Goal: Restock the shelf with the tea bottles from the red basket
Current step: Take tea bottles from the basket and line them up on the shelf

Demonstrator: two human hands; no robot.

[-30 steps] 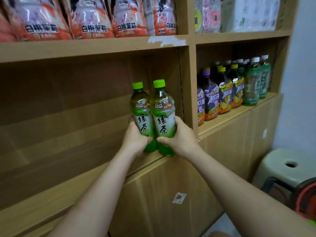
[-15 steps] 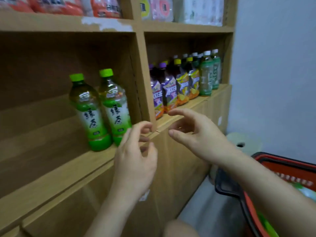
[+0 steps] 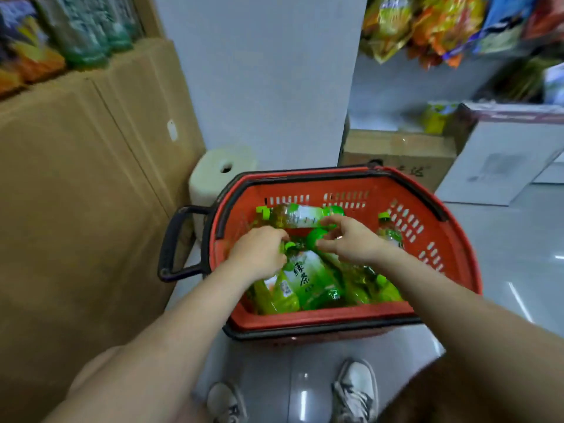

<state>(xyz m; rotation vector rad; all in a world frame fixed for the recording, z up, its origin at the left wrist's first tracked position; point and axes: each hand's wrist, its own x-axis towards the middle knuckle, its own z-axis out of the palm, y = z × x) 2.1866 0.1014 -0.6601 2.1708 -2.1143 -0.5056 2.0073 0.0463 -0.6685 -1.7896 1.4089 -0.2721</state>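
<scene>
- The red basket (image 3: 335, 315) stands on the pale floor, and everything below is placed against it
- Green tea bottles (image 3: 308, 279) lie heaped inside it; one bottle (image 3: 297, 215) lies crosswise along its far wall, another (image 3: 389, 232) leans by its right wall
- Left hand (image 3: 259, 250) reaches in over the near-left part, fingers curled around a bottle's neck by a green cap (image 3: 289, 246)
- Right hand (image 3: 351, 238) hovers over the middle, fingers spread and partly open; whether it grips anything cannot be told
- A black handle (image 3: 174, 242) juts from its left side, beside the wooden cabinet (image 3: 76, 193)
- A pale stool (image 3: 219, 175) stands behind its left corner
</scene>
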